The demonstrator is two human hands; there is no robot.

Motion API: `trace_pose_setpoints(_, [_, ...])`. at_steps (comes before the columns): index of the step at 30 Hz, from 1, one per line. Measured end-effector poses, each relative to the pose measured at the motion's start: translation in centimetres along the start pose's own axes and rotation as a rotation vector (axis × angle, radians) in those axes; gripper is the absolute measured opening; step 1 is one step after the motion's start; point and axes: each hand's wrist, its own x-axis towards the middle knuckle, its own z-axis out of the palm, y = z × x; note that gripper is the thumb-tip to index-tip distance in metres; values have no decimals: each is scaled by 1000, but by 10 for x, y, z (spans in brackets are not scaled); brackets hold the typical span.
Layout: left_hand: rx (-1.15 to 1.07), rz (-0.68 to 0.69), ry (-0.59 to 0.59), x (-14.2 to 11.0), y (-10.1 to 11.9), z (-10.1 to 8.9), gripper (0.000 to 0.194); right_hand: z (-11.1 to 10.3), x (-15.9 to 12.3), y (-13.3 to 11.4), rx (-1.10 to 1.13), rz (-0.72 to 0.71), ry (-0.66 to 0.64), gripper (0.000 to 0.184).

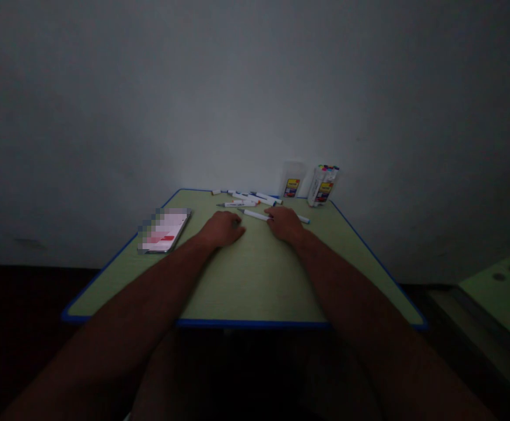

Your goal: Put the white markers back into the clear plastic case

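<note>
Both my forearms reach across a green table (255, 280) with a blue edge. My left hand (222, 228) rests knuckles up on the tabletop, its fingers curled under with nothing visible in them. My right hand (284, 224) lies over a white marker (255, 214), fingers closed on its middle part; the marker's ends stick out on both sides of the hand. The marker's left tip points toward my left hand, a short gap away. Several more white markers (248, 199) lie scattered just beyond both hands near the table's far edge.
A phone (166, 230) with a lit screen lies flat at the table's left side. Two marker boxes (323, 185) stand at the far right corner against a pale wall (255, 88). Another green surface (500, 298) shows at the right. The room is dim.
</note>
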Motion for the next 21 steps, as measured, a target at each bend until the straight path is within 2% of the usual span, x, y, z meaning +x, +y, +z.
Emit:
trace_pose_setpoints(5, [-5, 16, -8, 1, -2, 2, 48, -10, -8, 10, 15, 62, -4, 43])
trace_pose_setpoints(12, [-15, -26, 3, -1, -1, 1, 46, -37, -10, 31, 140, 258, 9, 34])
trace_pose_setpoints(16, [-35, -90, 47, -2, 4, -1, 46, -46, -10, 39, 225, 390, 50, 25])
trace_pose_setpoints(21, [-83, -132, 131, 7, 13, 2, 41, -50, -8, 48, 306, 474, 110, 27])
